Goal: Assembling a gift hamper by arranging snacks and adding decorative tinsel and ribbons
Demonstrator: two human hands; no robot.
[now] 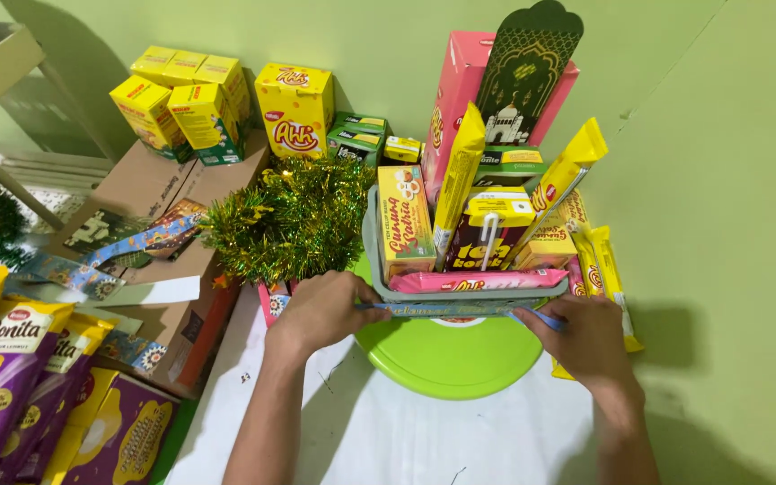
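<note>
A: From the head view, where are the hands?

B: Both are at the front of the grey basket [375, 260]. The left hand [321, 310] pinches one end of a blue patterned ribbon [446, 309], and the right hand [586, 337] is closed on the other end, so the ribbon runs taut across the basket's front wall, just under the rim. The basket sits on a round green lid [451, 359] on the white tabletop [406, 440].

A: How would one do this step well?

B: I'd judge it calls for even tension from both hands, keeping the ribbon level and flat against the wall, and not nudging the packed goods behind it.

A: What's in the basket, counted?

B: One tall pink box [455, 99] with one dark arched card [527, 72] in front, two slanted yellow wafer packs [460, 175], one yellow biscuit box [404, 224], one dark drink carton [487, 235] with a straw, and one pink wafer pack [478, 281] lying across the front. Some yellow packets hang at the right side; three perhaps, though they overlap too much to be sure.

A: And around it?

B: One clump of green-gold tinsel [294, 220] touching the basket's left side, five small yellow boxes [181, 103] stacked on a cardboard carton [159, 193], one larger yellow box [295, 108], and purple snack bags [11, 377] at lower left.
</note>
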